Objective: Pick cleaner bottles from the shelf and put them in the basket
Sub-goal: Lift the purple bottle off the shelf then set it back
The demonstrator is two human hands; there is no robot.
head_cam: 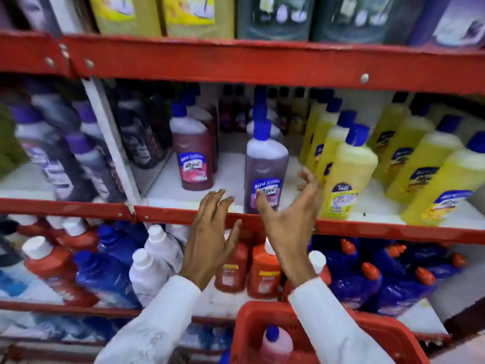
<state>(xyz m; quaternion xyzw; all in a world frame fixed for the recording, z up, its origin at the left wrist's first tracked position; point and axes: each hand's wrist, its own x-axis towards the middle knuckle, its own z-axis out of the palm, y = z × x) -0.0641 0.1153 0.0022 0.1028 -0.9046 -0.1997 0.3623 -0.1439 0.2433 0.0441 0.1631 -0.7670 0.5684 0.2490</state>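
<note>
A purple cleaner bottle [266, 164] with a blue cap stands at the front of the middle shelf [183, 195]. My left hand [210, 240] is open just below and left of it, fingers spread over the red shelf edge. My right hand [291, 219] is open too, palm toward the bottle, its fingers beside the bottle's right side and its thumb in front of the label. Neither hand holds anything. A red basket [252, 327] sits at the bottom centre with one pink, blue-capped bottle [275, 345] inside it.
A red-brown bottle [193, 156] stands left of the purple one. Yellow bottles [346, 177] crowd the right of the same shelf. Dark purple bottles [52, 153] fill the left bay. Red, white and blue bottles [105, 271] pack the shelf below.
</note>
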